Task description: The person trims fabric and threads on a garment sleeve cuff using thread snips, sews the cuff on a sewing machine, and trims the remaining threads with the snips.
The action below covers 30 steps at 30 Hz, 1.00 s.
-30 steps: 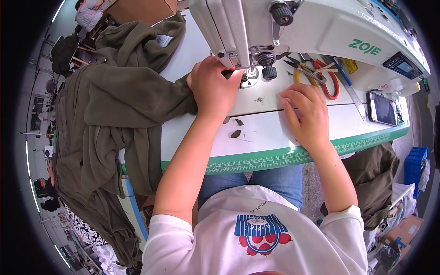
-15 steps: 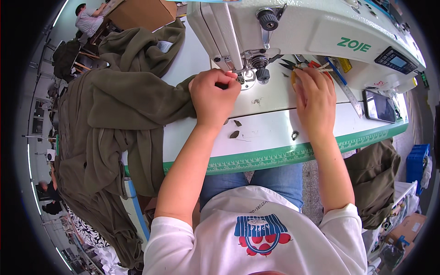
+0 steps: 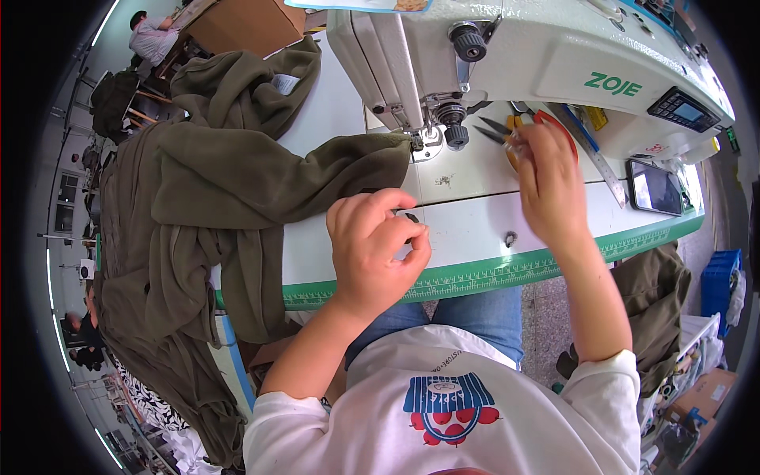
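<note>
Near the table's front edge, my left hand (image 3: 375, 249) has curled fingers, thumb and fingertips drawn together in a pinch. A small dark fabric scrap (image 3: 412, 218) lies by its fingertips; anything between them is hidden. My right hand (image 3: 549, 178) closes its fingers on scissors (image 3: 495, 130) with dark blades and a yellow-orange handle, to the right of the needle area. The olive-brown garment (image 3: 261, 174) spreads over the table's left side, a tapered end reaching the presser foot (image 3: 417, 142) of the white sewing machine (image 3: 538, 59). Neither hand touches the garment.
Beside my right hand lie a red-handled tool (image 3: 564, 131), a metal ruler (image 3: 608, 174) and a phone (image 3: 655, 187). A dark bit (image 3: 510, 237) rests near the green measuring edge (image 3: 491, 271). More brown fabric (image 3: 653, 309) hangs at the right. A person (image 3: 154, 38) sits far left.
My left hand has left the garment at the presser foot and come down toward the scraps by the front edge. My right hand has moved slightly, and the scissor blades have shifted down and left.
</note>
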Each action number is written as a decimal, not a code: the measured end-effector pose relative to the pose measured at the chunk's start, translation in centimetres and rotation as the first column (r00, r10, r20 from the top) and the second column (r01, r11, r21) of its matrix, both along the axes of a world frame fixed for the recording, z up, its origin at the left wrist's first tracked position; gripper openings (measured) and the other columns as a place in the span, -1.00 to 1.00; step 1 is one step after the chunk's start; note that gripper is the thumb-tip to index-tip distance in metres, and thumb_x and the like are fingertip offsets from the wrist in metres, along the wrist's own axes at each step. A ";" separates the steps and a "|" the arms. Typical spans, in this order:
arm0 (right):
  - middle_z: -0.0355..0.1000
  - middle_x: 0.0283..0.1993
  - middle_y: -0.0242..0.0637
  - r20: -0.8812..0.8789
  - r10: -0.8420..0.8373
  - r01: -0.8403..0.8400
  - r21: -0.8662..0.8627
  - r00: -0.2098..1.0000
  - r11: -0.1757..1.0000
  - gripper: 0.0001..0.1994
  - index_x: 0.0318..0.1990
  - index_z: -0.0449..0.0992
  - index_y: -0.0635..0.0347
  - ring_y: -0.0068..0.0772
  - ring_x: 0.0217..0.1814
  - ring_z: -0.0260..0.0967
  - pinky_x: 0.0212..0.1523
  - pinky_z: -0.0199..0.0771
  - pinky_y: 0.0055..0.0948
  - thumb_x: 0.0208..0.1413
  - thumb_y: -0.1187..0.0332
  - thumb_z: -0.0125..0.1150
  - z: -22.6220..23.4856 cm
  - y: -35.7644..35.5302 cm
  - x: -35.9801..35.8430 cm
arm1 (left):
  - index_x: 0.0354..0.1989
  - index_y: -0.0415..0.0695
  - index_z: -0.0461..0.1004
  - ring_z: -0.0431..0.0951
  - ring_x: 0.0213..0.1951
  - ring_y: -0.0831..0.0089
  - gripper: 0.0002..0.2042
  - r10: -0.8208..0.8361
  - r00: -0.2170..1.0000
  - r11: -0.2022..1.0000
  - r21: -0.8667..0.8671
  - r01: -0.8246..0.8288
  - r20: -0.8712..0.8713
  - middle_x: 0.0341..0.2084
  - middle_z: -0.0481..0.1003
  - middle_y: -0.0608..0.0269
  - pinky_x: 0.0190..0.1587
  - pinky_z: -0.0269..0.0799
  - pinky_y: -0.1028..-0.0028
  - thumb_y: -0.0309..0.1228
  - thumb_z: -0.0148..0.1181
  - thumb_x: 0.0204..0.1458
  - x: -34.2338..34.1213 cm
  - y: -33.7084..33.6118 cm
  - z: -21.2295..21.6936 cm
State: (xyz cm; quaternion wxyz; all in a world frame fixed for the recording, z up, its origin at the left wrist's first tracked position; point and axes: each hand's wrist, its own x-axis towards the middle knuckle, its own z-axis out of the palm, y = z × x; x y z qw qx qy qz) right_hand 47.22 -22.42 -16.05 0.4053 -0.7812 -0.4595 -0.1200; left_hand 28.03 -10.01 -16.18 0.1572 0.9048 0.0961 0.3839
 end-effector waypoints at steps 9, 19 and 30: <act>0.21 -0.59 -0.53 -0.865 0.369 -0.089 0.421 -0.341 0.903 -0.82 -0.29 0.45 0.24 -0.73 -0.69 -0.02 -0.68 -0.12 -0.61 0.20 0.30 0.21 -1.7 1.7 -5.5 | -0.51 -0.02 0.42 0.40 -0.34 0.33 -0.76 -0.037 0.999 0.999 0.016 0.038 -0.014 -0.39 0.40 0.39 -0.16 0.22 0.31 -0.58 0.33 -0.36 0.4 -0.6 -0.8; 0.22 -0.59 -0.53 -0.963 0.267 -0.225 0.270 -0.046 0.936 -0.83 -0.37 0.44 0.22 -0.72 -0.65 0.03 -0.64 -0.02 -0.62 0.20 0.33 0.19 -1.1 -0.1 -5.5 | -0.30 -0.06 0.51 0.51 -0.16 0.27 -0.86 -0.295 0.935 0.955 -0.053 0.291 -0.197 -0.34 0.50 0.32 0.02 0.31 0.24 -0.41 0.27 -0.05 2.2 2.9 1.1; 0.35 -0.46 -0.09 -0.570 0.225 -0.354 -0.125 0.790 0.927 -0.88 -0.35 0.46 0.34 -0.17 -0.44 0.26 -0.39 0.27 -0.31 0.06 0.46 0.23 0.5 -2.5 -5.5 | -0.38 -0.13 0.46 0.46 -0.30 0.15 -0.86 -0.239 0.953 0.945 -0.268 0.185 -0.185 -0.37 0.45 0.21 -0.20 0.37 0.28 -0.49 0.29 -0.11 -1.0 -0.5 0.7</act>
